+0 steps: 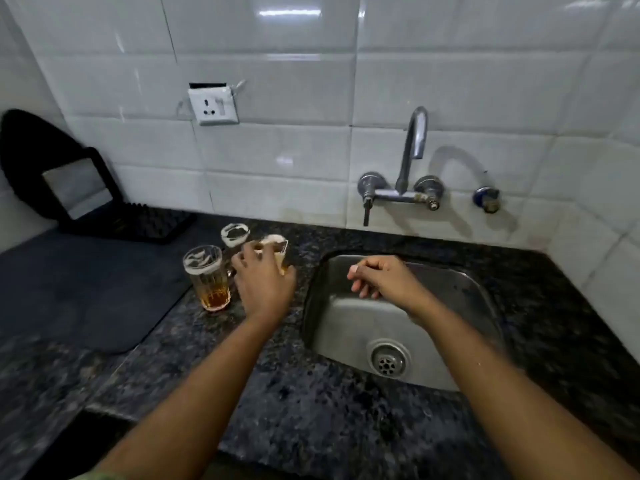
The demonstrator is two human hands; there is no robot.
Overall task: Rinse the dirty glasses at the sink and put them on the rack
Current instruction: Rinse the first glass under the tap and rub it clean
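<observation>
Three clear ribbed glasses (207,277) with amber dregs and foamy rims are seen on the dark speckled granite counter (294,393), left of the steel sink (346,327). One glass (280,249) is gripped by the left hand (265,284); the right hand (384,277) is held loosely curled and holding nothing above the basin.

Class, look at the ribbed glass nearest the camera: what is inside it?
The ribbed glass holds amber liquid at the bottom and pale foam residue around the rim. The left hand covers most of a neighbouring glass, so its contents cannot be seen.

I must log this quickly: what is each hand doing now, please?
Left hand: fingers curled round a glass on the counter.
Right hand: holds nothing, fingers loosely curled above the sink.
</observation>
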